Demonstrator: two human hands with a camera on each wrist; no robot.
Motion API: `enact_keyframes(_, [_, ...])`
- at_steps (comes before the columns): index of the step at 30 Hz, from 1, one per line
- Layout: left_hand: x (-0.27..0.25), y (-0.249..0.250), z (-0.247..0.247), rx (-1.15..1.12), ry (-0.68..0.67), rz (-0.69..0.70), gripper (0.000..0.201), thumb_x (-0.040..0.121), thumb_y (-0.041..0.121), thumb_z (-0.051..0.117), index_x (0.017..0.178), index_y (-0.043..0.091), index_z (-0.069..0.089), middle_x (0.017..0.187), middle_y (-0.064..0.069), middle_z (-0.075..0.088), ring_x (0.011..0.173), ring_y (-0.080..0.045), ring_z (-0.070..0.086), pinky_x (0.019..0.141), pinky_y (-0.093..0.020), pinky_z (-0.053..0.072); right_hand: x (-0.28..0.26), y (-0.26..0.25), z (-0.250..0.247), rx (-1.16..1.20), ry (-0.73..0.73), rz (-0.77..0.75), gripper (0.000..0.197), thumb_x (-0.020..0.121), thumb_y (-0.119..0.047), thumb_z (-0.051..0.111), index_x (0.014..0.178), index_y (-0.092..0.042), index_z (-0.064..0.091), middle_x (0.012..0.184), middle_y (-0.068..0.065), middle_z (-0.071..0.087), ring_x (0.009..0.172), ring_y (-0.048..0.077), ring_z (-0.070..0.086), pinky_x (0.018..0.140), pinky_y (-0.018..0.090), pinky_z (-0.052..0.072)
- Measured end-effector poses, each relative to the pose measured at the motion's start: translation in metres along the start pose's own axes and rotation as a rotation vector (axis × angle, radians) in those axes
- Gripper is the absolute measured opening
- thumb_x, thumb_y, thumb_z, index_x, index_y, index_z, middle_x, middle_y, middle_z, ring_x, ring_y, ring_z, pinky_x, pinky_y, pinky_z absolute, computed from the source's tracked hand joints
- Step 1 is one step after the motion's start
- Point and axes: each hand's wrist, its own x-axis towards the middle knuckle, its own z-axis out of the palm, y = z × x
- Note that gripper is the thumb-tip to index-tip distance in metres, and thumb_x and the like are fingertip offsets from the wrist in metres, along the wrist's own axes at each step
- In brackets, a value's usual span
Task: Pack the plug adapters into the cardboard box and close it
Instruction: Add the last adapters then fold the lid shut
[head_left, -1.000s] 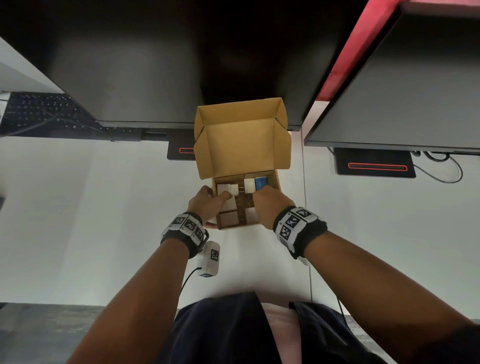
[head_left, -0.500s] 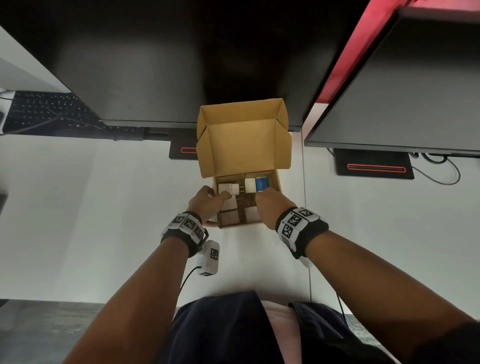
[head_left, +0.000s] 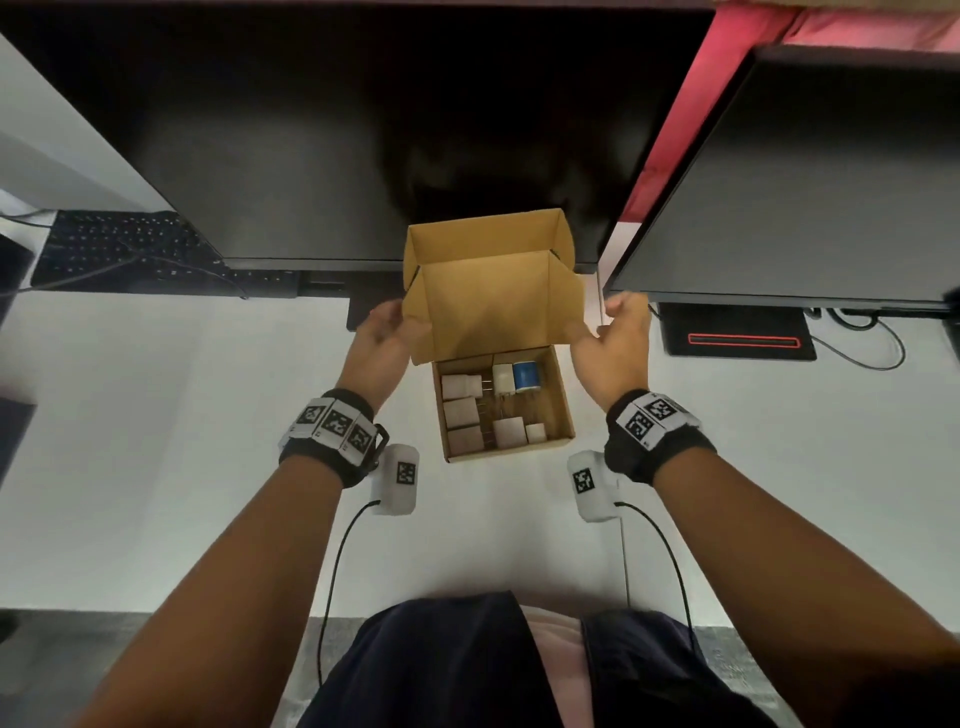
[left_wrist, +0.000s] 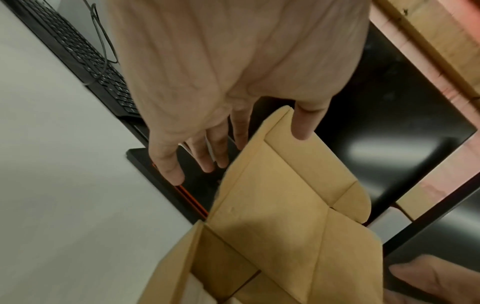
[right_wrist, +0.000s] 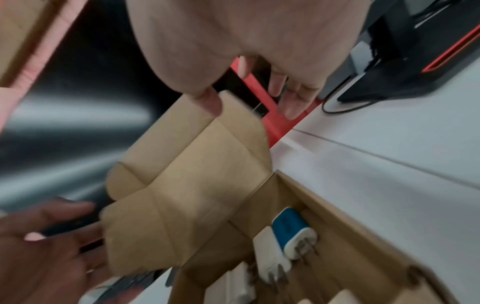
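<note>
The cardboard box (head_left: 509, 451) stands in the middle of the white desk with its lid (head_left: 493, 306) upright at the far side. Inside lie several white plug adapters (head_left: 460, 387) and a blue-and-white one (head_left: 525, 375), also seen as the blue adapter (right_wrist: 291, 228) in the right wrist view. My left hand (head_left: 395, 325) is at the lid's left edge, its thumb (left_wrist: 302, 125) lying on the side flap and the straight fingers (left_wrist: 166, 164) spread behind. My right hand (head_left: 615, 322) is at the lid's right edge, thumb (right_wrist: 211, 102) at the flap, fingers loose behind it.
Two dark monitors (head_left: 363, 130) (head_left: 810, 182) hang over the back of the desk, just behind the lid. Their bases (head_left: 737, 338) sit behind the box and to its right. A black keyboard (head_left: 124, 249) lies at the back left, and a cable (head_left: 872, 343) at the back right.
Both hands have come out of the box and moved up and apart to the lid's side edges. The adapters they covered now show.
</note>
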Motion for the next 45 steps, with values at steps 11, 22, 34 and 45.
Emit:
enact_keyframes(11, [-0.027, -0.020, -0.004, -0.298, 0.014, -0.059, 0.037, 0.109, 0.034, 0.036, 0.109, 0.018, 0.069, 0.119, -0.014, 0.077, 0.111, -0.031, 0.073, 0.107, -0.045, 0.049, -0.018, 0.016, -0.018, 0.463, -0.223, 0.284, 0.044, 0.103, -0.051, 0.032, 0.128, -0.025, 0.057, 0.115, 0.007, 0.068, 0.110, 0.027, 0.061, 0.100, 0.044, 0.045])
enact_keyframes(22, [-0.035, -0.064, 0.014, 0.355, -0.109, 0.034, 0.015, 0.093, 0.029, 0.074, 0.106, 0.027, 0.065, 0.100, -0.002, 0.073, 0.088, -0.022, 0.069, 0.066, -0.026, 0.051, -0.052, 0.065, -0.022, -0.160, -0.349, 0.117, 0.028, 0.087, -0.042, 0.066, 0.115, -0.039, 0.063, 0.122, -0.003, 0.056, 0.103, 0.021, 0.061, 0.085, 0.032, 0.048])
enact_keyframes(34, [-0.031, -0.066, 0.017, 0.260, -0.061, -0.067, 0.023, 0.091, 0.038, 0.077, 0.101, 0.018, 0.072, 0.085, -0.003, 0.078, 0.083, -0.023, 0.077, 0.087, -0.048, 0.066, -0.052, 0.068, -0.018, -0.157, -0.270, 0.199, 0.040, 0.087, -0.051, 0.065, 0.083, -0.012, 0.066, 0.083, 0.001, 0.070, 0.078, 0.020, 0.065, 0.075, 0.036, 0.052])
enact_keyframes(45, [-0.036, -0.076, 0.021, 0.501, -0.102, -0.156, 0.038, 0.095, 0.029, 0.072, 0.123, 0.024, 0.047, 0.111, -0.013, 0.070, 0.076, -0.020, 0.066, 0.064, -0.030, 0.053, -0.064, 0.084, -0.013, -0.364, -0.282, 0.182, 0.028, 0.092, -0.044, 0.062, 0.099, -0.018, 0.062, 0.094, 0.006, 0.067, 0.081, 0.019, 0.063, 0.058, 0.016, 0.037])
